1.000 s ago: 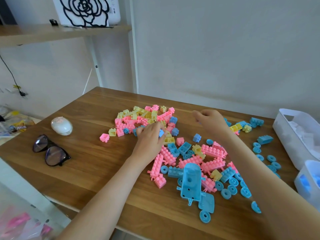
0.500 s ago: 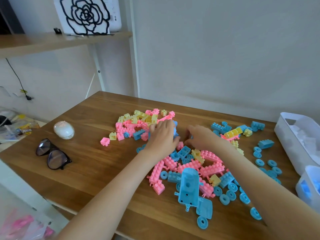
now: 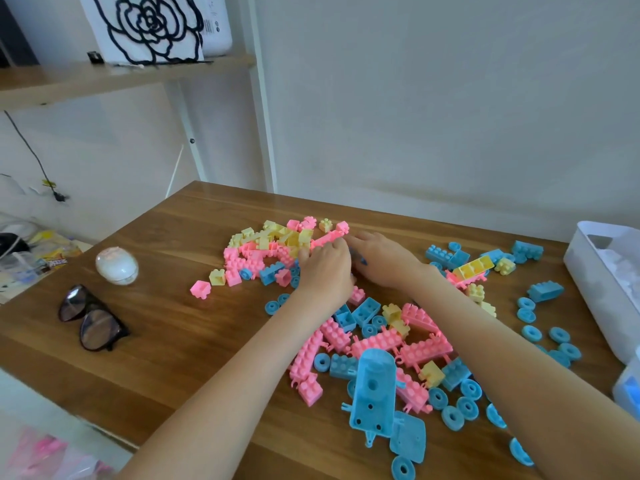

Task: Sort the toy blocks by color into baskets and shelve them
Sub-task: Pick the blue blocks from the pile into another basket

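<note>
Pink, yellow and blue toy blocks lie scattered on the wooden table [image 3: 173,341]. At the far side, pink blocks [image 3: 242,261] and yellow blocks [image 3: 294,237] form a mixed heap. My left hand [image 3: 325,271] rests on that heap with fingers curled down; what they hold is hidden. My right hand [image 3: 381,258] reaches in beside it, almost touching it, and seems to pinch a small blue block [image 3: 361,260] that peeks out beneath its fingers. Nearer me are long pink bricks [image 3: 426,349], a large blue piece [image 3: 374,393] and several blue wheels [image 3: 453,417].
A white basket [image 3: 609,289] stands at the table's right edge, and a second one [image 3: 628,389] holding something blue sits nearer me. Dark glasses [image 3: 91,317] and a white egg-shaped object [image 3: 117,266] lie at the left. A wooden shelf [image 3: 121,77] hangs at upper left.
My right hand has swung left from the blue blocks into the heap, close beside my left hand. My left hand has shifted a little farther into the pink and yellow heap.
</note>
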`<state>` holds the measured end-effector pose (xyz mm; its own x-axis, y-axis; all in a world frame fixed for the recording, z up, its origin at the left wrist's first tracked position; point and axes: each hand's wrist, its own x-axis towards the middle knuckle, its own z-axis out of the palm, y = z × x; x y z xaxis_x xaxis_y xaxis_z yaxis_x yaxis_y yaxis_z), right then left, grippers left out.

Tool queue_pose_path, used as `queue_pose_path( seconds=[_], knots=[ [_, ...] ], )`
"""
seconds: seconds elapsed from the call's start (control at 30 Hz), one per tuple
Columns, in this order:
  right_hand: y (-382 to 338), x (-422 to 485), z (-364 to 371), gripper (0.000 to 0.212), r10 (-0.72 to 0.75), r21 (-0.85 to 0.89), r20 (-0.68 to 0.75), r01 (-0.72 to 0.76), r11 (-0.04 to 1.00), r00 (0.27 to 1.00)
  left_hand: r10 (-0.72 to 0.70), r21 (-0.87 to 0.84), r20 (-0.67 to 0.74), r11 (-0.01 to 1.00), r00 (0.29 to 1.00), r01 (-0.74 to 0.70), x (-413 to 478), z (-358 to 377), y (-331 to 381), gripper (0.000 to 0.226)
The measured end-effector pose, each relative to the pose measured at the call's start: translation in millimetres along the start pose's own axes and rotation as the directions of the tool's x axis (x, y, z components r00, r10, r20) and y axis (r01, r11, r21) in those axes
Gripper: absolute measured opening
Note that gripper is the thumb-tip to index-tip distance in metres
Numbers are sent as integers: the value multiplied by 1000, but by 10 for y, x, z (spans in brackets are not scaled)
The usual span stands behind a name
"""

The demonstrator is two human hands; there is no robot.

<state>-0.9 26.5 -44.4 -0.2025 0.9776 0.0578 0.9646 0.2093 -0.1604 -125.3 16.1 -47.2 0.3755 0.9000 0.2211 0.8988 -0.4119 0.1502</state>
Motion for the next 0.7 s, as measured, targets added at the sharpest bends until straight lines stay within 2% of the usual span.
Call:
queue_pose_path(
  seconds=[0.17, 0.23, 0.33, 0.43, 0.57, 0.63, 0.7],
  knots=[
    [3, -110, -19, 38, 56, 66, -57, -52, 996, 997, -5, -100, -6, 995, 1000, 4, -76, -43, 26, 43],
    [22, -174, -37, 29, 92, 96, -39, -88, 991, 995, -19, -248, -37, 969, 999, 10, -135, -99, 23, 36],
    [47, -299, -61, 31, 159, 145, -4, -157, 977, 987, -88, -474, -53, 879, 995, 53, -246, -221, 59, 28],
    [5, -506, -131, 35, 245, 282, -69, -217, 935, 967, -189, -658, 28, 735, 982, 160, -381, -297, 137, 25],
    [-113, -868, -313, 27, 281, 496, -146, -176, 850, 948, -358, -821, 206, 443, 911, 360, -504, -339, 224, 29],
    [-165, -1048, -373, 21, 275, 619, -107, -152, 770, 956, -363, -834, 308, 342, 879, 433, -540, -328, 286, 33],
    [-180, -1209, -410, 14, 263, 724, -69, -133, 677, 962, -306, -853, 388, 236, 869, 465, -588, -335, 381, 33]
  ],
)
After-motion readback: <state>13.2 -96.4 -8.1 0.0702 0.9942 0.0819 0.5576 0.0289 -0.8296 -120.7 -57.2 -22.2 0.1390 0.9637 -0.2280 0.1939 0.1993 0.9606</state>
